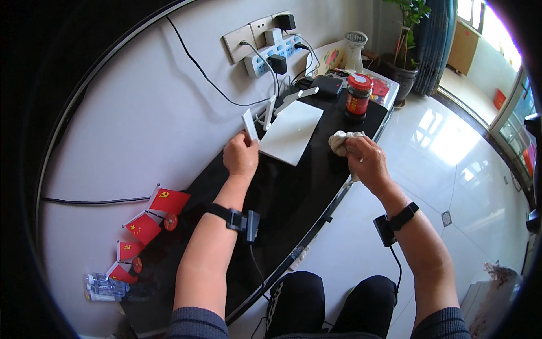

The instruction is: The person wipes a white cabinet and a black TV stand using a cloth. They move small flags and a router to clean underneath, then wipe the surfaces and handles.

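A white wireless router (293,132) with several upright antennas rests on a glossy black cabinet top (279,199). My left hand (241,156) is at its near left corner, with the fingers closed around the base of an antenna (250,123). On the other side of the router, my right hand (369,163) grips a bunched, off-white cloth (338,142) above the cabinet's front edge. A jar with a red lid (358,99) stands beyond the cloth. Both wrists wear a black strap with a small device.
A power strip (264,59) with black adapters hangs at the wall sockets. Behind the router lies a black box (328,86) with a red light. Small red flags (169,201) and plastic bottles (106,286) stand at the left end. A potted plant (398,72) is on the tiled floor.
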`<state>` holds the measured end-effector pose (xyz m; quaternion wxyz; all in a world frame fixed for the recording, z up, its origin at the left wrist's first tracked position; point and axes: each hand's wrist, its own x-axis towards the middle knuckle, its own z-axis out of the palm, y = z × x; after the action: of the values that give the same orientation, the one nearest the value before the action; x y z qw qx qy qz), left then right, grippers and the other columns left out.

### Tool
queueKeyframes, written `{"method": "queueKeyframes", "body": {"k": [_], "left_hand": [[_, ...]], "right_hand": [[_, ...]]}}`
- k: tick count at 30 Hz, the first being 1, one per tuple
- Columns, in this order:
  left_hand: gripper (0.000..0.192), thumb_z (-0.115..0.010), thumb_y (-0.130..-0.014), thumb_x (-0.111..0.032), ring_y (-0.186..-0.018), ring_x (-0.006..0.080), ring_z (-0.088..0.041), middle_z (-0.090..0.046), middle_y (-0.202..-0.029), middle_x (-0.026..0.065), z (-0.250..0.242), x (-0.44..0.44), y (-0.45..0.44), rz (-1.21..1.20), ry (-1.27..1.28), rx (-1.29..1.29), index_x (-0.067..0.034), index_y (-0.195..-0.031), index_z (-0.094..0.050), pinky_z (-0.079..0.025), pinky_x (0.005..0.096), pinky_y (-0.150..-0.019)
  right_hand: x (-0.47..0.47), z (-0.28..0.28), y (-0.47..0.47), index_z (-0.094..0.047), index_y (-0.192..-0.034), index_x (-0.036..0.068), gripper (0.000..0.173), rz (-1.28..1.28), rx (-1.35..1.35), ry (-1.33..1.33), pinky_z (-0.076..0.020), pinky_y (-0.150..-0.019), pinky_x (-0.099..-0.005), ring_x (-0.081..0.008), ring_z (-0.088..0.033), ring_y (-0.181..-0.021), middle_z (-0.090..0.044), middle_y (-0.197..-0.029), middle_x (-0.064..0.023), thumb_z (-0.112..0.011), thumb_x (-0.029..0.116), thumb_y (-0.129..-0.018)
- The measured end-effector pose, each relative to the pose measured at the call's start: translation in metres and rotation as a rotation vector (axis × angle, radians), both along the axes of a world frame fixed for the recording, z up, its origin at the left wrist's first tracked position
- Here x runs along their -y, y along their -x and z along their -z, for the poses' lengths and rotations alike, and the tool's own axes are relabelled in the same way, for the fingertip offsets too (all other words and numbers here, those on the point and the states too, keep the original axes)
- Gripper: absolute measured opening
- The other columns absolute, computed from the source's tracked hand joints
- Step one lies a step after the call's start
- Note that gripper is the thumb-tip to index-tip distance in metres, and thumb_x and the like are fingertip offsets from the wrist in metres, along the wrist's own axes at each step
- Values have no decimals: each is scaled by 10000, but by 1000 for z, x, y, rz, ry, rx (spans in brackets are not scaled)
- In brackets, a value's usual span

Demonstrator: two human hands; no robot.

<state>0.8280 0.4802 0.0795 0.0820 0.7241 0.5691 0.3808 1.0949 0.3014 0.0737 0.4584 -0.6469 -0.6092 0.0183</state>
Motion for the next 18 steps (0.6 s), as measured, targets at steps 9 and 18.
{"method": "queueKeyframes", "body": {"k": [9, 18], "left_hand": [[187, -741, -784, -172, -777, 385, -659, -686, -798, 166, 6, -10, 88, 63, -79, 26, -13, -807, -645, -517, 461, -714], [175, -738, -797, -152, -800, 385, -669, -712, -831, 160, 8, -33, 94, 24, -19, 67, -8, -866, -665, -521, 455, -747]], "right_hand": [[-25, -10, 42, -670, -1038, 79, 248, -183, 166, -185, -527, -855, -425, -347, -638, -975, -672, -1019, -120, -692, 37, -794], [-47, 2, 22, -665, -1108, 92, 265, -47, 541, 111, -506, -936, -450, -329, -603, -1098, -644, -1161, -128, -634, 37, -851]]}}
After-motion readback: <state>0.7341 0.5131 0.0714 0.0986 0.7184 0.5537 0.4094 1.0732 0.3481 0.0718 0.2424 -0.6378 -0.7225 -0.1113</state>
